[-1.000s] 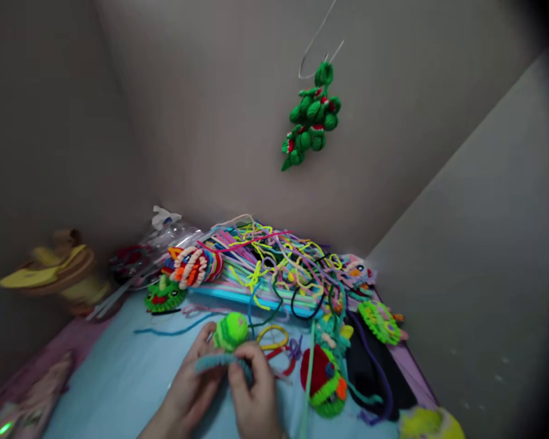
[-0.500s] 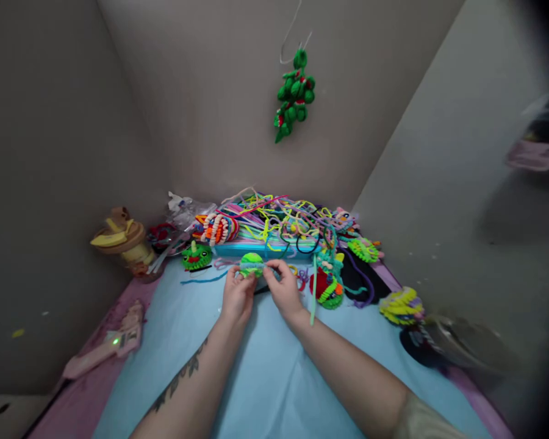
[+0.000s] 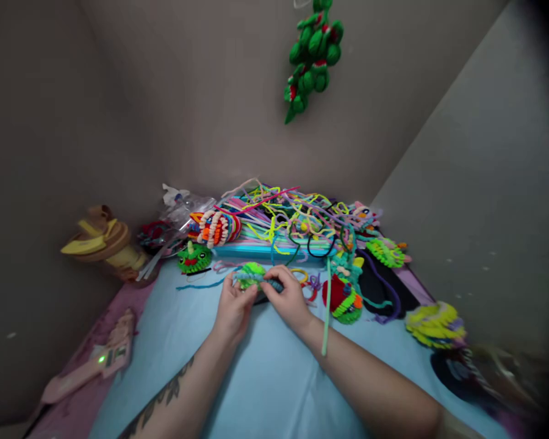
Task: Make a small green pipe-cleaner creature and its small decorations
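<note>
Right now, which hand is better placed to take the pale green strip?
Probably the right hand: it is nearer the pale green strip, which overlaps its forearm in view. The left hand, holding the green toy, is farther.

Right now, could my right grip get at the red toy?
Probably yes: the red toy lies just to the right of your right grip. Only the mint strip seems in the way, crossing the toy's left edge, though you'd likely have to release the blue strip first.

The right hand point(image 3: 289, 297) pinches a blue stem point(image 3: 251, 277).
</note>
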### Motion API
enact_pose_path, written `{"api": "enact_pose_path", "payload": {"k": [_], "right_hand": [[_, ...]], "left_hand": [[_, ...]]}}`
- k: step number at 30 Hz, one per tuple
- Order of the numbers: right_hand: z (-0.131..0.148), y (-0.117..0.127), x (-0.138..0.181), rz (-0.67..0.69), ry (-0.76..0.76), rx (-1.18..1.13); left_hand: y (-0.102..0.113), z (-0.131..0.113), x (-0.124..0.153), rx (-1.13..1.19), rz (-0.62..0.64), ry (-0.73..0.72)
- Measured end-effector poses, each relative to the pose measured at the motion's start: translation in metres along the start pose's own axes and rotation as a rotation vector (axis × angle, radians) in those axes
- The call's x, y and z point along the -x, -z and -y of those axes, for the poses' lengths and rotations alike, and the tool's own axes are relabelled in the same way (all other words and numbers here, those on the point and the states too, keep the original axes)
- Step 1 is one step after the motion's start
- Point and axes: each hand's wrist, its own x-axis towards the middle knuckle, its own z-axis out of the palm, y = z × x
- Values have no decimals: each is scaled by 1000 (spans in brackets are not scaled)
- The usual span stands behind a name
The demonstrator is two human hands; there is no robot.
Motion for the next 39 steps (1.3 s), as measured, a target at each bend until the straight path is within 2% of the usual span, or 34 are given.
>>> {"api": "enact_pose_path", "payload": {"k": [3, 6, 16, 25, 29, 34, 39], "right_hand": [[4, 3, 1, 33, 33, -15], [5, 3, 1, 27, 1, -4], [4, 4, 1, 12, 7, 84], [4, 6, 3, 27, 104, 93], [6, 5, 5, 45, 93, 87], [9, 5, 7, 61, 149, 97], [6, 6, 6, 81, 51, -10]], "left_hand": [[2, -1, 2, -35, -47, -1], [2, -4, 5, -74, -87, 8], [3, -6, 10, -155, -109, 6], [2, -8, 14, -356, -54, -97], [3, -6, 16, -383, -26, -108], [3, -7, 17, -412, -18, -99], [3, -12, 19, -513, 32, -114]]}}
